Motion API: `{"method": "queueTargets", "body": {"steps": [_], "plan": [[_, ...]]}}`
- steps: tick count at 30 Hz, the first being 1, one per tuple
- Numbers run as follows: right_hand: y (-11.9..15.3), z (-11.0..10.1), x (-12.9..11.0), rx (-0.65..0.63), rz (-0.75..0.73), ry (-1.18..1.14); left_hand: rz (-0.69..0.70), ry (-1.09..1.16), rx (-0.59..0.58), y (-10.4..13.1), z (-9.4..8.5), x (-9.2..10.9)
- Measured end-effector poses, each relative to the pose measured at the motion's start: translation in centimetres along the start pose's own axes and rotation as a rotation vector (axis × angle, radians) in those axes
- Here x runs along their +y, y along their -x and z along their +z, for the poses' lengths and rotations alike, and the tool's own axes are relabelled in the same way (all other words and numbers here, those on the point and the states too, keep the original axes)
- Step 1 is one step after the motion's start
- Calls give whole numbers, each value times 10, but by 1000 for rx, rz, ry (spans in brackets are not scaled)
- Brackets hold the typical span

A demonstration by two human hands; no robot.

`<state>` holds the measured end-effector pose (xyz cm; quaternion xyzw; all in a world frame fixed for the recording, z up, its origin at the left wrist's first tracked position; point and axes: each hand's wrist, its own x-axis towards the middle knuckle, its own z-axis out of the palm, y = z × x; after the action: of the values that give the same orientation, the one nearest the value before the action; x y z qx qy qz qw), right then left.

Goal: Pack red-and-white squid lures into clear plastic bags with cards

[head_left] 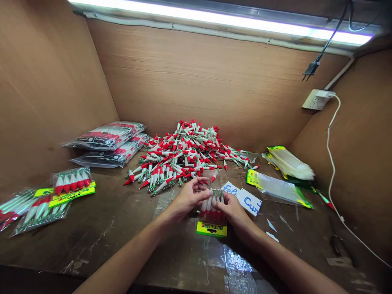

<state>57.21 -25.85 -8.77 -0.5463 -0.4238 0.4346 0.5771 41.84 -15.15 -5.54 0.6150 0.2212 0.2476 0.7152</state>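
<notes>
A clear plastic bag of red-and-white fishing lures [211, 208] lies before me, its yellow header [212, 228] toward me and the lures' green hook ends pointing away. My left hand [190, 199] pinches at the far left end of this bag, thumb over the plastic and fingers curled. Gripping the right side, my right hand [234, 210] has its thumb across the lures, with its other fingers partly hidden. Just beyond both hands is a large heap of loose lures [183, 153]. Cards with blue handwriting [246, 200] lie beside my right hand.
Filled lure packs [72, 183] lie at the left, with larger stacked bags [105, 141] behind. Flat bags with yellow headers [275, 188] are at the right, near dark-handled pliers or scissors [337, 245]. A white cable [329, 155] hangs down the right wall; a black plug [311, 68] dangles above.
</notes>
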Motion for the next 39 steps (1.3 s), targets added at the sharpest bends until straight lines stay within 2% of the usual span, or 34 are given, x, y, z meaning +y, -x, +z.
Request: {"method": "queueTargets", "body": {"steps": [3, 10, 16, 20, 29, 35, 39], "plan": [[1, -1, -5, 17, 0, -75, -4, -51, -59, -1, -1, -7], [1, -4, -8, 14, 0, -88, 11, -158, -29, -3, 0, -14], [2, -3, -9, 41, -26, -37, 113, -267, 91, -6, 7, -20], [2, -2, -11, 26, -16, 9, 133, -298, 149, -6, 12, -24], [7, 6, -11, 89, 10, -35, 85, -154, 104, -4, 20, -23], [6, -1, -11, 54, 11, -82, 34, 19, 46, -2, 11, -13], [4, -2, -7, -53, 5, -53, 2, 71, 22, -1, 7, -6]]}}
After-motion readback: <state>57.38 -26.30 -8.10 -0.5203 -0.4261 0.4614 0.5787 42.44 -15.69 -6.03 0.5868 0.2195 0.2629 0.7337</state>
